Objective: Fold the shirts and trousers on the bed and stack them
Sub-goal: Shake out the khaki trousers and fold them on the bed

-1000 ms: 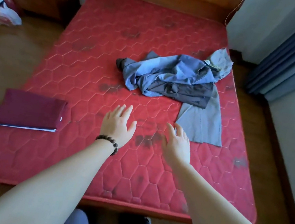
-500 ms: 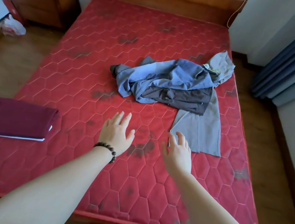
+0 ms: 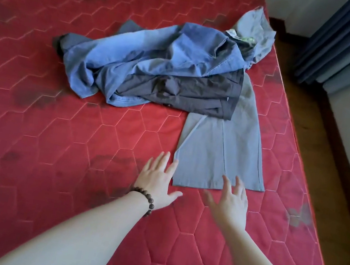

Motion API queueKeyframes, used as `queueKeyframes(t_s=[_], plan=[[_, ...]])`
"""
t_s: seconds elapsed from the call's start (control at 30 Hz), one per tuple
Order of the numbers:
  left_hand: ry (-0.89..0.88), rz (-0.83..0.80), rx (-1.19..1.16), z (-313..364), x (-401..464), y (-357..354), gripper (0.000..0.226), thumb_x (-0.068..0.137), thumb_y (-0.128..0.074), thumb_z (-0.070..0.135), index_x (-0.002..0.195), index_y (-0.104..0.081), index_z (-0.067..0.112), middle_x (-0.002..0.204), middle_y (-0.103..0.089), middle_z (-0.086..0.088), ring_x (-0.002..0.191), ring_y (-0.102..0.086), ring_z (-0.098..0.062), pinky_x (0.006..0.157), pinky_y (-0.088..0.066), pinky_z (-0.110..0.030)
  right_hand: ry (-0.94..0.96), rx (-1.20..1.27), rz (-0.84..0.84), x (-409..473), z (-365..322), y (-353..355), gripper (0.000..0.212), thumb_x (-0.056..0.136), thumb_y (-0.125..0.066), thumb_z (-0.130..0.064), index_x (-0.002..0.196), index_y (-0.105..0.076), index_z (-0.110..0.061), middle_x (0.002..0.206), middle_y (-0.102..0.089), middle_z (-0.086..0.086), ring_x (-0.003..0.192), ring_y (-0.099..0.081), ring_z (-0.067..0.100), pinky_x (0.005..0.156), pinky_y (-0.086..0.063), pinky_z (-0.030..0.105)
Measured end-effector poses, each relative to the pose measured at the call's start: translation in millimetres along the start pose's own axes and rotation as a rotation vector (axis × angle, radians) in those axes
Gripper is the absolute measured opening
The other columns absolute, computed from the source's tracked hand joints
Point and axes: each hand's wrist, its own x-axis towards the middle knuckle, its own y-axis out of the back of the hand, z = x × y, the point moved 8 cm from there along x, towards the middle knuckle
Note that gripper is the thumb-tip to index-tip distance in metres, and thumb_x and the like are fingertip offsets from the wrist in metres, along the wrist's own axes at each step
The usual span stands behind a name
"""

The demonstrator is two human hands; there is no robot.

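Trousers point(image 3: 219, 154) are lying flat near the bed's right edge, hems nearest you. You are reaching with your left hand point(image 3: 156, 179) and right hand point(image 3: 231, 199), fingers spread, gripping nothing. Expect light, limp cloth; pinch both hem corners. Farther off, a dark shirt point(image 3: 185, 92) and blue shirt point(image 3: 158, 59) are covering the waist on the mattress point(image 3: 52, 134).
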Motion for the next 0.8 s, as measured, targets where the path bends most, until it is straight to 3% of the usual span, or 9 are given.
queueKeyframes(t_s=[0.17,0.27,0.3,0.37,0.4,0.47,0.53,0.6,0.8], plan=[[-0.147,-0.066,0.098,21,75,-73,0.118,0.07,-0.044,0.085,0.151,0.015,0.023,0.156,0.028,-0.01,0.145,0.024,-0.028,0.12,0.006,-0.046,-0.098,-0.027,-0.025,74,35,-50,0.106,0.074,-0.045,-0.081,0.153,0.0,-0.027,0.161,0.01,0.01,0.148,0.006,0.028,0.118,-0.007,0.05],[-0.202,-0.012,0.107,23,94,-91,0.11,0.072,-0.029,0.087,0.153,0.01,0.022,0.159,0.02,-0.007,0.146,0.022,-0.023,0.119,0.009,-0.044,-0.156,-0.057,-0.035,96,44,-73,0.113,0.068,-0.035,-0.09,0.153,0.0,-0.025,0.161,0.008,0.01,0.148,0.007,0.029,0.116,-0.001,0.052],[-0.21,0.033,0.078,23,96,-90,0.101,0.078,-0.028,0.082,0.154,0.001,0.023,0.161,0.012,-0.006,0.148,0.015,-0.022,0.119,0.006,-0.043,-0.167,-0.066,-0.002,98,42,-76,0.11,0.069,-0.033,-0.089,0.153,-0.007,-0.023,0.161,0.0,0.01,0.148,0.003,0.03,0.116,-0.002,0.052],[-0.242,0.173,0.0,27,95,-76,0.073,0.09,-0.048,0.058,0.149,-0.033,0.017,0.158,-0.021,-0.013,0.148,-0.016,-0.027,0.119,-0.015,-0.043,-0.151,-0.059,0.145,92,29,-73,0.088,0.079,-0.045,-0.076,0.144,-0.036,-0.018,0.152,-0.032,0.015,0.141,-0.024,0.034,0.112,-0.017,0.051],[-0.26,0.252,-0.034,31,95,-67,0.057,0.088,-0.064,0.04,0.136,-0.053,0.011,0.147,-0.042,-0.018,0.139,-0.036,-0.031,0.114,-0.03,-0.046,-0.123,-0.052,0.244,87,20,-68,0.07,0.082,-0.056,-0.064,0.131,-0.051,-0.014,0.135,-0.049,0.017,0.126,-0.041,0.036,0.104,-0.03,0.051],[-0.271,0.313,-0.095,38,97,-54,0.03,0.08,-0.075,0.018,0.106,-0.072,0.003,0.121,-0.065,-0.021,0.117,-0.06,-0.035,0.1,-0.047,-0.048,-0.091,-0.08,0.344,78,6,-57,0.039,0.084,-0.066,-0.042,0.105,-0.061,-0.01,0.104,-0.06,0.015,0.098,-0.054,0.036,0.082,-0.041,0.045],[-0.257,0.268,-0.135,43,96,-39,0.012,0.085,-0.068,0.016,0.09,-0.071,0.005,0.101,-0.071,-0.016,0.1,-0.066,-0.034,0.091,-0.05,-0.042,-0.095,-0.054,0.265,79,1,-50,0.023,0.094,-0.055,-0.028,0.105,-0.058,-0.009,0.102,-0.059,0.014,0.096,-0.053,0.034,0.078,-0.038,0.042],[-0.231,0.302,-0.16,43,92,-15,0.012,0.087,-0.066,0.016,0.08,-0.066,0.006,0.082,-0.069,-0.012,0.083,-0.064,-0.033,0.071,-0.05,-0.039,-0.071,0.046,0.183,79,-6,-42,0.018,0.1,-0.041,-0.022,0.107,-0.051,-0.009,0.105,-0.057,0.011,0.096,-0.053,0.034,0.072,-0.036,0.039],[-0.209,0.432,-0.224,48,57,116,0.021,0.091,-0.063,0.021,0.078,-0.061,0.005,0.077,-0.064,-0.011,0.078,-0.061,-0.032,0.056,-0.04,-0.036,-0.006,0.422,0.323,32,-46,70,0.011,0.1,-0.037,-0.017,0.091,-0.042,-0.013,0.094,-0.052,0.003,0.075,-0.048,0.029,0.061,-0.033,0.036]])
